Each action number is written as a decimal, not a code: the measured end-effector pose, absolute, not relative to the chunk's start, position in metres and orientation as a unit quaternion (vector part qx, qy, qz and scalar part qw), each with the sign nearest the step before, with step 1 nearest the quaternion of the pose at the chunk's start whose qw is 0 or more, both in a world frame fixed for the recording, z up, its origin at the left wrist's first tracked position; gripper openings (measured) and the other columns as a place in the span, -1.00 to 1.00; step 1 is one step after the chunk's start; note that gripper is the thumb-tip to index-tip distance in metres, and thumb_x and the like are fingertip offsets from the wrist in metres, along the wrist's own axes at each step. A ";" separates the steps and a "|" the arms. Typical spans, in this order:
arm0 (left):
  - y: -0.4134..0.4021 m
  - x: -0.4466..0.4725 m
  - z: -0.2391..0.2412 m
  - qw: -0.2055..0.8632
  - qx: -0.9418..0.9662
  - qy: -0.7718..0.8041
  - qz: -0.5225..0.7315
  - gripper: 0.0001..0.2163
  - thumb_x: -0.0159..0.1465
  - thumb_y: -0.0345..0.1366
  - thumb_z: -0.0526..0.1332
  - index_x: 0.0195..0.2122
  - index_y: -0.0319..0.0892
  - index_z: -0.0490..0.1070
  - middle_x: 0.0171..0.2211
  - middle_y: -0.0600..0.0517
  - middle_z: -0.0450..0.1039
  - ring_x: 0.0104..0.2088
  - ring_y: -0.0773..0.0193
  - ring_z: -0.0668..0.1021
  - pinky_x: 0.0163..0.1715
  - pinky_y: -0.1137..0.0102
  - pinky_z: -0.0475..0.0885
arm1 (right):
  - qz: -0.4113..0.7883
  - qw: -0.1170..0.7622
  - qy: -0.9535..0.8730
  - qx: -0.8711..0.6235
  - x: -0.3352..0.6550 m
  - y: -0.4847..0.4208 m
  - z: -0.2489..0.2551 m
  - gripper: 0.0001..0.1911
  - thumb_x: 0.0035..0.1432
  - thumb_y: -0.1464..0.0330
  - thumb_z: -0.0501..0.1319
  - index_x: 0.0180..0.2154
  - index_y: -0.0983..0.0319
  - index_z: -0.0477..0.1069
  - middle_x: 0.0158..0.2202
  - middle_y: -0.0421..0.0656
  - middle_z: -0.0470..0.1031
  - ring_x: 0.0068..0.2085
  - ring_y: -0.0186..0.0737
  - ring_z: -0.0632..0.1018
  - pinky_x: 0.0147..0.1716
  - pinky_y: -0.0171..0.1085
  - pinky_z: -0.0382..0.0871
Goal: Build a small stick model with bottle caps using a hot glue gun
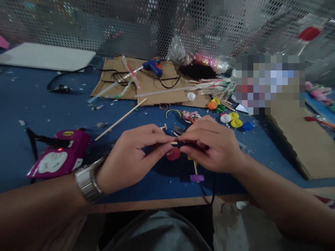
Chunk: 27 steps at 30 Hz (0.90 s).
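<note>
Your left hand point(132, 153) pinches a stick point(173, 143) in its grip; whether your right hand point(216, 144), near the purple cap point(197, 178), holds anything, I cannot tell.

Craft workshop, by look: glue gun point(155, 67), cut cardboard point(162, 99), scrap-strewn blue worktable point(31, 96), perforated metal screen point(117, 33) behind.

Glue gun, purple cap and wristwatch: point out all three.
Glue gun point(154, 67), head view: on its blue body.
Purple cap point(197, 178), head view: on the middle of its side.
Wristwatch point(86, 180), head view: on its metal band.
</note>
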<state>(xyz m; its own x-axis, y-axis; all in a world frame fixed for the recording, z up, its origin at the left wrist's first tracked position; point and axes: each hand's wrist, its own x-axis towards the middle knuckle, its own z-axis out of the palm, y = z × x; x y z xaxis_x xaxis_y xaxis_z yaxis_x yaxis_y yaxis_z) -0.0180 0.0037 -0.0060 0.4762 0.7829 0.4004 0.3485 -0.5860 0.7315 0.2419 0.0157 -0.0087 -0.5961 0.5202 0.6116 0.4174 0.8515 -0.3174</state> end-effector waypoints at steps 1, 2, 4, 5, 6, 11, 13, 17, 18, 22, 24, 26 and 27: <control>0.003 -0.018 -0.007 0.296 0.808 0.345 0.374 -0.86 0.48 -0.37 0.37 -0.07 -0.07 0.76 -0.19 0.02 0.74 -0.23 0.27 0.72 -0.16 0.41 0.62 | 0.066 0.371 -0.890 -0.257 0.241 0.015 -0.008 -0.89 0.45 0.29 0.42 -0.10 0.20 0.60 -0.22 -0.11 0.74 -0.22 -0.16 0.72 -0.10 -0.11 0.47; 0.002 -0.018 -0.007 0.300 0.809 0.340 0.375 -0.87 0.46 -0.36 0.39 -0.08 -0.06 0.77 -0.20 0.04 0.74 -0.24 0.29 0.73 -0.18 0.44 0.61 | 0.062 0.376 -0.890 -0.252 0.241 0.014 -0.007 -0.89 0.43 0.30 0.44 -0.14 0.19 0.59 -0.24 -0.12 0.74 -0.24 -0.17 0.72 -0.10 -0.12 0.47; 0.001 -0.018 -0.008 0.301 0.811 0.331 0.378 -0.90 0.43 -0.36 0.44 -0.11 -0.06 0.78 -0.21 0.05 0.75 -0.24 0.33 0.73 -0.20 0.48 0.59 | 0.063 0.380 -0.891 -0.241 0.239 0.013 -0.007 -0.87 0.42 0.31 0.46 -0.19 0.18 0.57 -0.27 -0.16 0.73 -0.25 -0.20 0.72 -0.10 -0.13 0.47; 0.000 -0.017 -0.009 0.298 0.812 0.329 0.378 -0.91 0.42 -0.37 0.46 -0.12 -0.07 0.78 -0.22 0.06 0.74 -0.25 0.34 0.72 -0.20 0.49 0.59 | 0.065 0.379 -0.892 -0.237 0.238 0.012 -0.007 -0.86 0.42 0.30 0.46 -0.20 0.17 0.57 -0.27 -0.17 0.73 -0.25 -0.20 0.71 -0.11 -0.14 0.47; 0.000 -0.017 -0.009 0.295 0.815 0.327 0.376 -0.91 0.41 -0.38 0.46 -0.13 -0.08 0.78 -0.23 0.07 0.74 -0.25 0.34 0.72 -0.20 0.50 0.58 | 0.068 0.377 -0.894 -0.234 0.237 0.012 -0.008 -0.86 0.44 0.30 0.45 -0.20 0.17 0.56 -0.28 -0.18 0.73 -0.26 -0.21 0.71 -0.12 -0.14 0.47; 0.003 -0.018 -0.009 0.288 0.823 0.322 0.369 -0.92 0.41 -0.37 0.47 -0.15 -0.06 0.78 -0.25 0.06 0.76 -0.26 0.30 0.72 -0.18 0.44 0.58 | 0.067 0.367 -0.899 -0.230 0.235 0.010 -0.008 -0.89 0.51 0.32 0.37 -0.18 0.14 0.56 -0.26 -0.19 0.75 -0.24 -0.23 0.72 -0.13 -0.17 0.48; 0.003 -0.019 -0.009 0.293 0.821 0.317 0.373 -0.94 0.39 -0.36 0.49 -0.17 -0.06 0.77 -0.26 0.06 0.76 -0.27 0.27 0.72 -0.19 0.42 0.59 | 0.069 0.365 -0.900 -0.227 0.235 0.010 -0.008 -0.89 0.51 0.31 0.37 -0.18 0.14 0.56 -0.25 -0.18 0.75 -0.24 -0.23 0.73 -0.14 -0.18 0.49; 0.002 -0.019 -0.009 0.304 0.814 0.320 0.377 -0.94 0.38 -0.36 0.50 -0.16 -0.04 0.76 -0.27 0.08 0.76 -0.28 0.28 0.71 -0.21 0.41 0.58 | 0.073 0.367 -0.902 -0.215 0.236 0.009 -0.006 -0.92 0.50 0.33 0.37 -0.14 0.17 0.57 -0.22 -0.15 0.76 -0.21 -0.23 0.74 -0.12 -0.18 0.53; 0.002 -0.018 -0.008 0.305 0.813 0.326 0.373 -0.95 0.38 -0.33 0.51 -0.16 -0.03 0.76 -0.27 0.08 0.76 -0.27 0.27 0.71 -0.21 0.40 0.57 | 0.074 0.367 -0.902 -0.216 0.236 0.009 -0.006 -0.94 0.50 0.35 0.37 -0.13 0.17 0.58 -0.21 -0.15 0.77 -0.20 -0.23 0.75 -0.11 -0.18 0.54; 0.002 -0.017 -0.006 0.266 0.828 0.358 0.340 -0.83 0.32 -0.18 0.56 -0.22 -0.11 0.65 -0.29 0.08 0.68 -0.30 0.25 0.65 -0.27 0.37 0.49 | 0.102 0.395 -0.876 -0.258 0.237 0.008 -0.007 -0.93 0.44 0.44 0.37 -0.12 0.13 0.59 -0.22 -0.16 0.80 -0.21 -0.20 0.78 -0.12 -0.18 0.61; 0.003 -0.017 -0.005 0.234 0.841 0.375 0.312 -0.80 0.30 -0.19 0.54 -0.27 -0.13 0.58 -0.31 0.08 0.62 -0.32 0.24 0.60 -0.29 0.34 0.42 | 0.121 0.425 -0.845 -0.302 0.238 0.008 -0.009 -0.91 0.41 0.44 0.38 -0.13 0.12 0.60 -0.22 -0.15 0.81 -0.24 -0.19 0.80 -0.18 -0.18 0.66; 0.003 -0.017 -0.005 0.209 0.857 0.378 0.281 -0.82 0.34 -0.21 0.47 -0.30 -0.14 0.53 -0.33 0.06 0.60 -0.31 0.20 0.58 -0.26 0.29 0.39 | 0.143 0.456 -0.812 -0.335 0.239 0.007 -0.012 -0.91 0.37 0.44 0.41 -0.16 0.12 0.62 -0.20 -0.13 0.83 -0.21 -0.15 0.82 -0.21 -0.20 0.70; 0.003 -0.018 -0.005 0.199 0.865 0.373 0.270 -0.82 0.37 -0.21 0.42 -0.32 -0.14 0.52 -0.34 0.05 0.60 -0.31 0.18 0.57 -0.25 0.27 0.37 | 0.158 0.470 -0.798 -0.344 0.239 0.007 -0.013 -0.92 0.35 0.44 0.42 -0.17 0.13 0.63 -0.17 -0.12 0.84 -0.17 -0.13 0.84 -0.20 -0.20 0.71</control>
